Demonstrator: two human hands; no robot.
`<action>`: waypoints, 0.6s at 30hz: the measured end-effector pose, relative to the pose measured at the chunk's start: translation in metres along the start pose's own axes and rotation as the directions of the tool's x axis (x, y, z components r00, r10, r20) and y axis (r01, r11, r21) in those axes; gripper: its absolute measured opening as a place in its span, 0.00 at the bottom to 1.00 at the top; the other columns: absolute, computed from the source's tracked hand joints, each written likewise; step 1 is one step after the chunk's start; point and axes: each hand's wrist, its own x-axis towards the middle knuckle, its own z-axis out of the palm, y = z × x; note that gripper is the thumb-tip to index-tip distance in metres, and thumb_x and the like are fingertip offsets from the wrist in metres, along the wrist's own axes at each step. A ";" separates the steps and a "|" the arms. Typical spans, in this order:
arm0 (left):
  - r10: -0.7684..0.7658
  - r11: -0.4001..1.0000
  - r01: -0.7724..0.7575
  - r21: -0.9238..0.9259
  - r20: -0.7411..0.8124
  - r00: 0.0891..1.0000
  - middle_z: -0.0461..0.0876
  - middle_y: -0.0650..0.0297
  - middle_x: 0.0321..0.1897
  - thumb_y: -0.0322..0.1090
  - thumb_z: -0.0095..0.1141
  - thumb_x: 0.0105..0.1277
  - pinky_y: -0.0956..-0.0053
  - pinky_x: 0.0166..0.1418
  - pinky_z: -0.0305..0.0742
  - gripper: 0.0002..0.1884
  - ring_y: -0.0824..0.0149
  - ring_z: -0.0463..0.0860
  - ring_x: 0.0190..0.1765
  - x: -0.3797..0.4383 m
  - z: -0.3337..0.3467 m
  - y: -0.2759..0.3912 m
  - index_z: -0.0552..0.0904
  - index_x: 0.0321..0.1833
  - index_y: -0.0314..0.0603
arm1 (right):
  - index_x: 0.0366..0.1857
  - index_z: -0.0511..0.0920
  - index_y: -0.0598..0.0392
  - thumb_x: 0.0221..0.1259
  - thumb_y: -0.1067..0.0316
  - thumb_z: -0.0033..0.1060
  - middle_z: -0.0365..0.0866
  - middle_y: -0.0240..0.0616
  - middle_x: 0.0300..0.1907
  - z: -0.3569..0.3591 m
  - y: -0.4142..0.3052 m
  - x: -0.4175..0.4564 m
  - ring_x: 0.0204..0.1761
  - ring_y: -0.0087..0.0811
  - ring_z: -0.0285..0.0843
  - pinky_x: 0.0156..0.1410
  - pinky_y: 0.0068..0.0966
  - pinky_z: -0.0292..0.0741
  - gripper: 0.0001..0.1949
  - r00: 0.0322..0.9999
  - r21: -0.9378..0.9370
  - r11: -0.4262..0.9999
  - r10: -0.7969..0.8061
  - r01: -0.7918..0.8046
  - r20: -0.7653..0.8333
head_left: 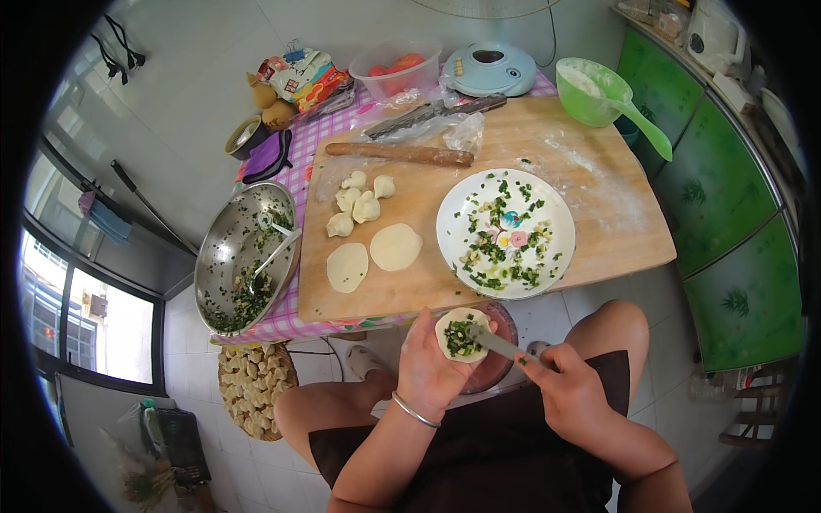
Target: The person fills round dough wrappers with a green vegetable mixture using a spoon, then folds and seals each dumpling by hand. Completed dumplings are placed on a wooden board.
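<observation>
On the palm and fingers of my left hand [428, 369] lies a round dough wrapper [444, 333] topped with chopped green filling [460, 340]. My right hand [571, 391] grips the handle of a grey utensil [500, 345]; its tip presses into that filling. Just beyond, a white plate [449, 218] with a painted centre carries scattered chopped greens on the wooden board [616, 237]. Two flat wrappers, one oval [347, 268] and one rounder [396, 247], lie left of the plate. Several closed dumplings [366, 207] are grouped behind them.
A steel bowl [215, 256] of filling with a white spoon [276, 253] stands left of the board. Behind are a rolling pin [397, 152], a tomato tub [365, 70] and a green flour scoop [603, 109]. Below left, a woven tray [272, 436] holds many dumplings.
</observation>
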 end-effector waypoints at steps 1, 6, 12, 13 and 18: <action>-0.001 1.000 0.002 -0.023 0.013 1.000 0.69 0.34 0.68 0.58 0.36 0.80 0.44 0.77 0.65 0.38 0.36 0.71 0.70 -0.001 0.000 0.000 0.62 0.71 0.19 | 0.59 0.82 0.54 0.50 0.83 0.58 0.73 0.43 0.38 0.002 0.001 0.003 0.34 0.42 0.78 0.35 0.35 0.77 0.27 1.000 0.020 1.000 -0.001 0.001 -0.028; 0.017 1.000 -0.017 -0.024 -0.011 1.000 0.71 0.34 0.66 0.58 0.34 0.80 0.44 0.77 0.64 0.38 0.36 0.72 0.69 -0.004 -0.003 -0.003 0.63 0.71 0.20 | 0.59 0.82 0.55 0.50 0.84 0.58 0.73 0.43 0.38 0.012 -0.003 0.003 0.33 0.42 0.78 0.35 0.34 0.78 0.27 1.000 0.073 0.997 -0.014 0.015 -0.015; -0.046 0.999 0.046 -0.006 0.013 0.999 0.79 0.41 0.58 0.58 0.38 0.80 0.46 0.69 0.73 0.34 0.41 0.78 0.63 -0.010 -0.002 -0.001 0.69 0.67 0.26 | 0.58 0.83 0.52 0.51 0.82 0.59 0.73 0.43 0.39 0.016 -0.004 -0.006 0.33 0.40 0.79 0.34 0.33 0.78 0.26 0.999 0.047 0.999 -0.018 0.016 0.046; -0.052 0.999 0.053 -0.012 0.021 0.998 0.79 0.41 0.58 0.58 0.38 0.80 0.46 0.69 0.73 0.34 0.41 0.79 0.62 -0.010 -0.003 -0.001 0.70 0.66 0.25 | 0.57 0.83 0.52 0.51 0.82 0.60 0.74 0.42 0.39 0.016 -0.005 -0.008 0.33 0.40 0.79 0.34 0.33 0.78 0.25 0.998 0.006 1.000 -0.016 0.016 0.059; 0.011 1.000 -0.011 -0.006 0.010 1.000 0.79 0.41 0.57 0.57 0.38 0.80 0.47 0.67 0.74 0.34 0.43 0.80 0.59 -0.008 -0.015 0.002 0.71 0.65 0.25 | 0.55 0.84 0.51 0.51 0.80 0.60 0.74 0.40 0.39 0.005 -0.006 -0.008 0.35 0.39 0.79 0.35 0.33 0.79 0.24 0.996 -0.011 0.999 -0.038 0.039 0.084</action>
